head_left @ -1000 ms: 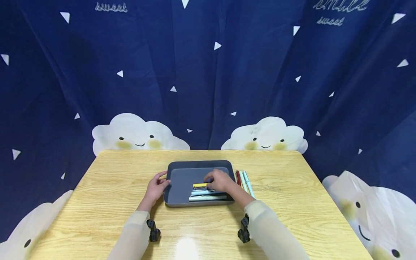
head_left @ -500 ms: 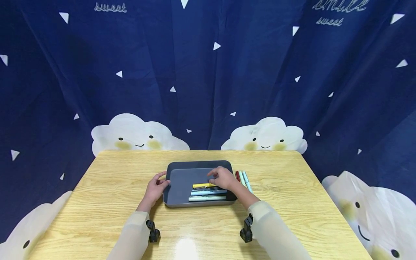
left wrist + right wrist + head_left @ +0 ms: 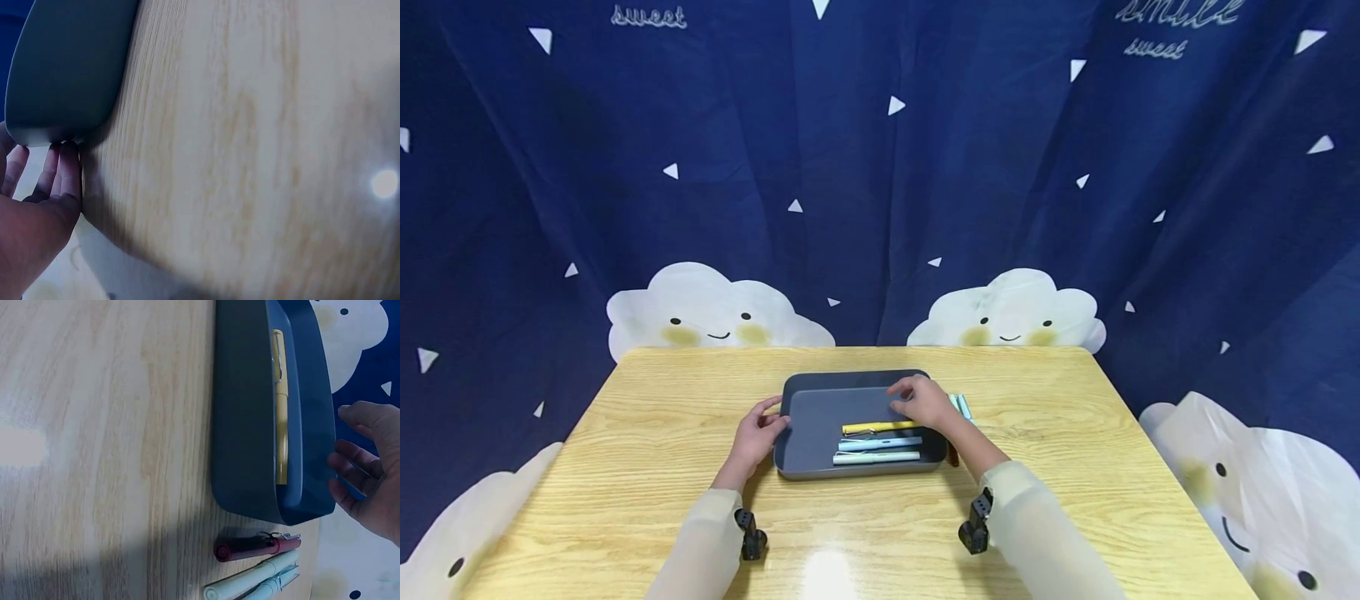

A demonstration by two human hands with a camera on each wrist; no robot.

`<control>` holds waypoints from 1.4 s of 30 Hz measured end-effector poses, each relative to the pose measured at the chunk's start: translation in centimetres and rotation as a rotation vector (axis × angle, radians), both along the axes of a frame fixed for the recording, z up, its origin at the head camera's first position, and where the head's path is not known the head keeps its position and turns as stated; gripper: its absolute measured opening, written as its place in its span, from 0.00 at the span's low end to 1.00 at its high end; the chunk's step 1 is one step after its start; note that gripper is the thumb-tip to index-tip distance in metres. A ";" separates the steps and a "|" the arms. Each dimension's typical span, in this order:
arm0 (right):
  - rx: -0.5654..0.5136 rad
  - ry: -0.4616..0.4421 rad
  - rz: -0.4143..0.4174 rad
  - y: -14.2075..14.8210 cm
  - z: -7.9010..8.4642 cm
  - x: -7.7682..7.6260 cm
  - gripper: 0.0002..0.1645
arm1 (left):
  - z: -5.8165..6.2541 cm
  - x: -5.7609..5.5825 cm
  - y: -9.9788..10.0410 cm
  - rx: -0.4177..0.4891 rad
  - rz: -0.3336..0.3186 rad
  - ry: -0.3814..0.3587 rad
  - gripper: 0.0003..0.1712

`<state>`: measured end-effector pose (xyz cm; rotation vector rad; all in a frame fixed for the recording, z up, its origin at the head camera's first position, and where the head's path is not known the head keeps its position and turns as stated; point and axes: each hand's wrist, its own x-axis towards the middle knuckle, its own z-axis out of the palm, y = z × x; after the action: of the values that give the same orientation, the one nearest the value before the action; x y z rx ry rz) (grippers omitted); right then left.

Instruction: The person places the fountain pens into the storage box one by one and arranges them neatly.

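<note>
Nearest, pale sleeves (image 3: 698, 546), with a black wrist camera (image 3: 975, 523) at the right one. Next, the left hand (image 3: 755, 431) at the left end of the dark grey tray (image 3: 808, 421): fingertips against the outside, grip loose, nothing clenched.

Inside the tray, front to back and roughly parallel: a pale green pen (image 3: 876, 457), a light blue pen (image 3: 880, 444), then a yellow pen (image 3: 876, 428), clip end to the left. Just changed: right hand (image 3: 922, 406) no longer on the yellow pen but drawn back and clear, with more of the barrel exposed. Grip there apart, around nothing, over the tray's back right part. In judgement, yellow pen let go and settled beside the other two; right hand free.

Just outside the tray's right end, on the wooden bench (image 3: 670, 433), partly hidden by the right forearm (image 3: 973, 450): a red pen (image 3: 256, 548), a whitish-green pen (image 3: 253, 577) and a sky-blue pen (image 3: 275, 586), all unheld.

Farthest, a navy curtain (image 3: 850, 167) with smiling clouds (image 3: 718, 308).
</note>
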<state>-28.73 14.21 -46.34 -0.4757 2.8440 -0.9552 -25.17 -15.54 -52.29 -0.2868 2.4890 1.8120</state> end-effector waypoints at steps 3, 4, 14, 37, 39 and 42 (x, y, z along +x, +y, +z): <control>-0.013 0.007 -0.024 0.4 0.2 -0.1 0.14 | -0.1 0.0 0.0 0.001 0.002 0.004 0.28; -0.018 0.012 -0.034 0.6 0.2 -0.2 0.14 | -0.1 0.0 0.0 0.002 0.005 0.002 0.28; -0.062 0.032 -0.085 1.7 0.8 -0.4 0.16 | -0.1 -0.1 0.0 -0.004 0.005 0.008 0.28; -0.096 0.041 -0.200 6.0 0.8 -0.4 0.17 | -0.3 -0.2 0.0 0.000 0.006 0.003 0.28; -0.095 0.035 -0.210 6.3 0.8 -0.4 0.18 | -0.4 -0.2 0.0 -0.003 0.006 0.003 0.28; -0.085 0.032 -0.223 6.8 0.7 -0.4 0.18 | -0.3 -0.2 0.0 -0.007 0.006 0.005 0.28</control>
<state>-29.16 21.01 -45.64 -0.1838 2.9408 -1.1185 -25.37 -15.56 -52.58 -0.2909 2.5008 1.8091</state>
